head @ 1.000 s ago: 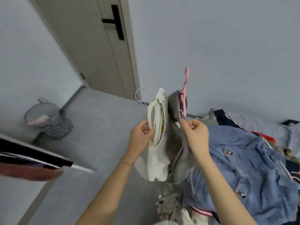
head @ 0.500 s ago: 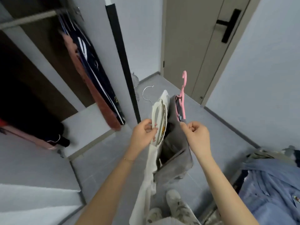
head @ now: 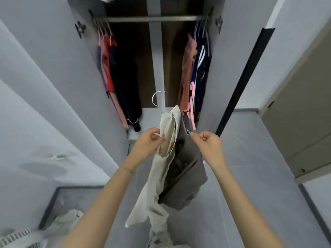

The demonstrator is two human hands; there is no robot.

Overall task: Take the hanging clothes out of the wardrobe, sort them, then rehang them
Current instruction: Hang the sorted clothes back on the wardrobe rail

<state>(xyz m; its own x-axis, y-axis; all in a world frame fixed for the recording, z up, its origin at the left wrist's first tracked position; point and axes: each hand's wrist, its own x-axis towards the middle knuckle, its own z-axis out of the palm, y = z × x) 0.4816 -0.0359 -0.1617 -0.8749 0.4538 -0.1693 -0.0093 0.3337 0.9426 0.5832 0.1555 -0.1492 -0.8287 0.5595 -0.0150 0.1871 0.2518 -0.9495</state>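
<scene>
The person is standing in front of the open wardrobe (head: 80, 72) and holding two garments up between the hands, below the level of the rail (head: 152, 19).

The left hand (head: 149, 142) is curling its fingers round the arm of a white hanger (head: 156, 100) and the shoulder of the white garment (head: 161, 169) on it. The wire hook is pointing up towards the wardrobe. The right hand (head: 208, 143) is closing into a fist and pinching the top edge of the grey garment (head: 186, 178), right at the lower end of a pink hanger (head: 192, 104). The two garments are hanging side by side and touching, the white one on the left trailing lower.

A yellow-orange print is showing inside the white garment's neckline and a small patch is sitting at the grey one's collar; both are too small to read.

On the rail, red, pink and dark clothes (head: 114, 77) are hanging at the left end. A salmon piece and a navy one with white stripes (head: 197, 68) are hanging at the right end. A beige door (head: 304, 113) is standing to the right, above the grey floor (head: 250, 176).
</scene>
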